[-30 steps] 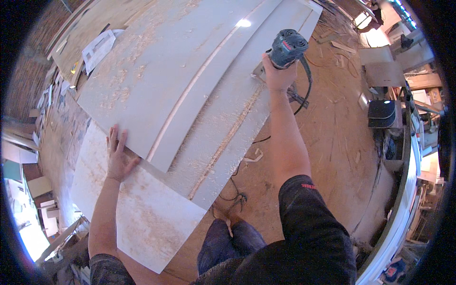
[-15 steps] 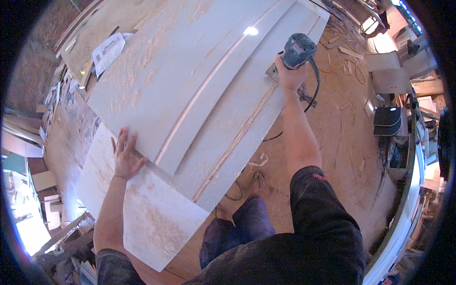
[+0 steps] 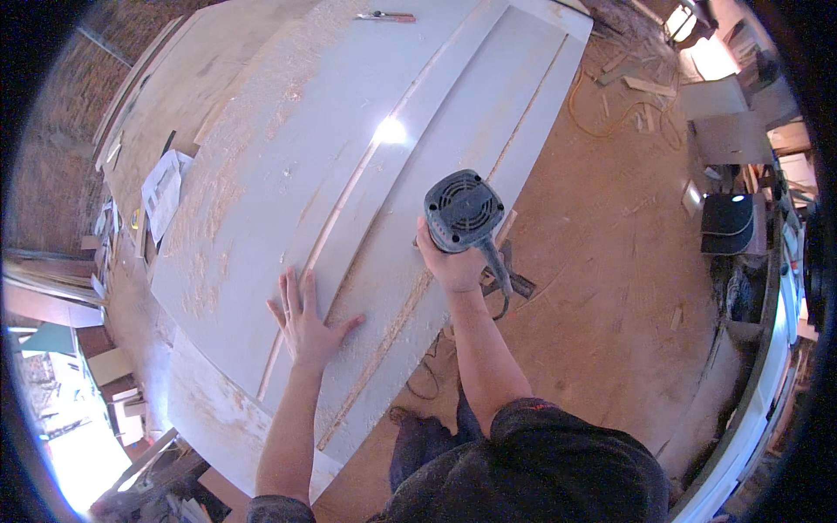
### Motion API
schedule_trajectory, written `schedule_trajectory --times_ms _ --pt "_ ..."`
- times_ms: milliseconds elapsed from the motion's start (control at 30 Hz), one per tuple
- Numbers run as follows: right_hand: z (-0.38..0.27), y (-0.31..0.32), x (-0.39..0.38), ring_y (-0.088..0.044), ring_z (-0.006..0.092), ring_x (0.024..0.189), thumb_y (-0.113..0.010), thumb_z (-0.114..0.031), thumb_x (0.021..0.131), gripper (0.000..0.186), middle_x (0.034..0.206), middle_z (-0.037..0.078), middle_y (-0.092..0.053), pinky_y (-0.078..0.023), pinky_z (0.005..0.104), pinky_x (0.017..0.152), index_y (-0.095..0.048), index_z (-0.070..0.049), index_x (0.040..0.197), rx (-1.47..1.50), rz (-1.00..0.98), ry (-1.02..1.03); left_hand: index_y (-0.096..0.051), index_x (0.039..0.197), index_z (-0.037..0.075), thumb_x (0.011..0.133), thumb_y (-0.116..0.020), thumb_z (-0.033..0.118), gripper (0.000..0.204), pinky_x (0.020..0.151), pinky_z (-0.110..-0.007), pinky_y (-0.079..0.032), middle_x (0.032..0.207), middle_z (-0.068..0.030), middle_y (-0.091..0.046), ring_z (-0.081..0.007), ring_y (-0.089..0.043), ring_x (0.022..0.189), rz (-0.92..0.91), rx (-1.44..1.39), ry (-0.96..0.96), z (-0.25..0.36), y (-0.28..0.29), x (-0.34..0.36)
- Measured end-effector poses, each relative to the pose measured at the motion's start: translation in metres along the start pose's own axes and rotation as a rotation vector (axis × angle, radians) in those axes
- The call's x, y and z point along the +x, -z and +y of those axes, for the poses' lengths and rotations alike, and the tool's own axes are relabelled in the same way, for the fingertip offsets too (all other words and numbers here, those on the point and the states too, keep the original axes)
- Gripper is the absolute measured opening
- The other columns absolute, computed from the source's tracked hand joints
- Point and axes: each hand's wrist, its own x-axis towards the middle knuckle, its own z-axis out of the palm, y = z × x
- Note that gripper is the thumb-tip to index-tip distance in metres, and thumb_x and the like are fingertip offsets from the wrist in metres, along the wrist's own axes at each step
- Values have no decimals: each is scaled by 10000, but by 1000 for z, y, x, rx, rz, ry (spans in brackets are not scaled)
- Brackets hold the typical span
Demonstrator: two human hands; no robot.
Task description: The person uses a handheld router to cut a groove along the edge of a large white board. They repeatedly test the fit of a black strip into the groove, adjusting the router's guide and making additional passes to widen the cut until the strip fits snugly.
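My right hand (image 3: pixel 449 266) is wrapped around the dark body of a handheld trim router (image 3: pixel 465 209), which stands on a large light-grey panel (image 3: pixel 253 218). Its cord drops from the back of the motor. Beside its base a dark bar (image 3: pixel 521 286) sticks out past the panel's edge. From the router a sawdust-filled groove (image 3: pixel 384 347) runs toward me, and the groove line goes on beyond it. My left hand (image 3: pixel 309 329) lies flat with fingers spread, near the end of a long strip (image 3: pixel 370 213) on the panel. The router's bit is hidden.
Wood shavings cover the panel's left part, where a small red-handled tool (image 3: pixel 386 16) lies at the far end. Paper sheets (image 3: pixel 164 193) rest on a board to the left. Wood scraps (image 3: pixel 649 86) litter the brown floor (image 3: pixel 610 261); a dark box (image 3: pixel 728 222) stands right.
My right hand and the router have come nearer and to the left along the panel. My left hand has moved right, from the panel's end onto its surface. The view has shifted.
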Motion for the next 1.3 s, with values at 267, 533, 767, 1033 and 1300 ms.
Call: schedule_trajectory --times_ms 267,533,767,1033,1300 --pt "5 8 34 -715 212 877 -873 -216 792 342 988 59 -740 -568 335 780 -708 -46 1039 -156 -67 104 -267 1645 150 589 -875 717 1344 1271 -597 20 1741 -132 -114 -328 -65 1613 8 -10 -14 -4 -9 8" --pt "8 11 89 -719 234 873 -895 -212 771 365 1007 77 -740 -573 373 819 -714 -41 1038 -197 20 222 -298 1638 130 585 -885 691 1330 1256 -629 -36 1724 -166 -183 -359 -126 1604 91 -30 -65 -10 -15 5" --pt "43 9 125 -706 252 1012 -933 -188 740 629 1152 136 -702 -571 368 878 -616 14 1245 -87 123 99 -255 1652 172 585 -885 721 1355 1262 -623 -7 1731 -153 -141 -346 -121 1605 89 -43 -73 -9 -13 7" --pt "81 7 169 -675 246 1097 -937 -216 743 727 1234 150 -663 -549 386 941 -571 22 1325 -148 153 119 -272 1649 172 607 -872 718 1321 1262 -617 5 1730 -156 -152 -345 -124 1604 108 -51 -93 -14 -17 4" --pt "117 7 216 -677 313 1123 -946 -348 681 786 1155 161 -702 -542 437 958 -589 13 1280 -165 222 52 -286 1646 186 583 -894 696 1326 1267 -604 20 1735 -135 -142 -330 -110 1609 91 -66 -73 -12 -16 8"
